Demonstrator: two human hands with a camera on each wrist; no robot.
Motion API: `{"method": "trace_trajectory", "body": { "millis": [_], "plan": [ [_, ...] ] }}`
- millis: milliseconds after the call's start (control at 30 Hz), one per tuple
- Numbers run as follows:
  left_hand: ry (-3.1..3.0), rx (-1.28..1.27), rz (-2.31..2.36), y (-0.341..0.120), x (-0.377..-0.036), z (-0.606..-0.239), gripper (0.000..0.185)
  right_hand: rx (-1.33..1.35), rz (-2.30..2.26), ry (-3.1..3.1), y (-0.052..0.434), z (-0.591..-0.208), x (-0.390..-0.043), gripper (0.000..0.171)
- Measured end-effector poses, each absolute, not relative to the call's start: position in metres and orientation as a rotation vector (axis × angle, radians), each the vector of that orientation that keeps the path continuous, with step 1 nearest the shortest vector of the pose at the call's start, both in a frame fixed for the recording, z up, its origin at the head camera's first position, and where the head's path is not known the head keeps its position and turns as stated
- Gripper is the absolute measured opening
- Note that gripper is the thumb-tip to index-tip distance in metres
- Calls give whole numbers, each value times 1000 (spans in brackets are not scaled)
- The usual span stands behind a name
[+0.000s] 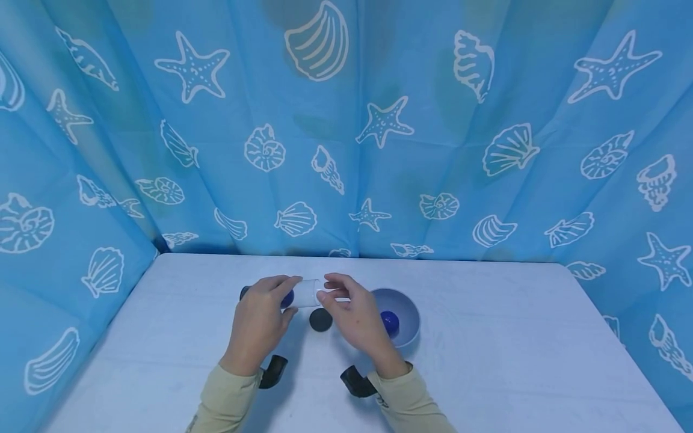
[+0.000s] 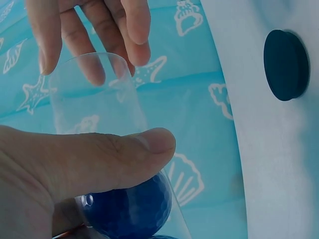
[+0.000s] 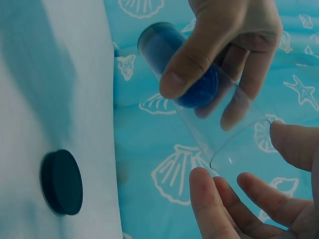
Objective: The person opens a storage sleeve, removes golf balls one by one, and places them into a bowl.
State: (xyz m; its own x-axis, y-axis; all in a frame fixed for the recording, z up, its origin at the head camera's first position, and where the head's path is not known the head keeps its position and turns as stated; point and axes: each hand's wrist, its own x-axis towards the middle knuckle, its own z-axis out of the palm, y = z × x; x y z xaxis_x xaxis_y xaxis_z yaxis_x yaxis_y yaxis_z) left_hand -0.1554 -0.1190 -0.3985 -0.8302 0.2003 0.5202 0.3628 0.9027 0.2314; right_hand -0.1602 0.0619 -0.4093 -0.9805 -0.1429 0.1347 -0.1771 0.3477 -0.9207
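Held clear tube [image 1: 305, 293] up off the pale table [image 1: 487, 337] in L hand [image 1: 257, 319], w/ thumb across one side and fingers round the other: a firm-looking grasp approx. mid-length. Pointed the tube's rim twd R hand [image 1: 357, 319], roughly level in head view. Spread R fingers loosely about that rim, w/out any visible clench (couldn't tell contact from near miss, esp. at the thumb). Saw blue balls [image 2: 132, 211] inside, under L thumb and farther from R hand.

Judged tube prob. light, thin-walled and fairly stiff; smooth too, so apt to slide in dry fingers and maybe to dent or crack under a hard squeeze. Put most of the wt. at the L-hand end, w/ balls gathered there, so best gripped right over them, w/ thumb opposed to fingers. Rated the rim fit only for a gentle fingertip hold. Took balls for hard, slick and quick to roll, hence wary of a steep tip twd R hand.

Noted dark lid [image 1: 321, 320] btwn and below both hands, touching neither; prob. rigid, best lifted by its edge. Also spotted grey bowl [image 1: 408, 319] just beside R hand, on its outer side, w/ another ball [image 1: 390, 323] in it.
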Motion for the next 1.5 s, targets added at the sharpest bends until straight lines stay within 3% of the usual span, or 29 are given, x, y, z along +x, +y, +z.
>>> {"method": "trace_trajectory", "body": {
  "millis": [700, 1500],
  "plan": [
    [-2541, -442, -386, -119, -155, -397, 54, 322, 1840, -2527, 58, -415, -161, 44],
    [-2537, -426, -272, -119, -152, -392, 47, 245, 2272, -2418, 54, -418, -163, 43]
  ]
}}
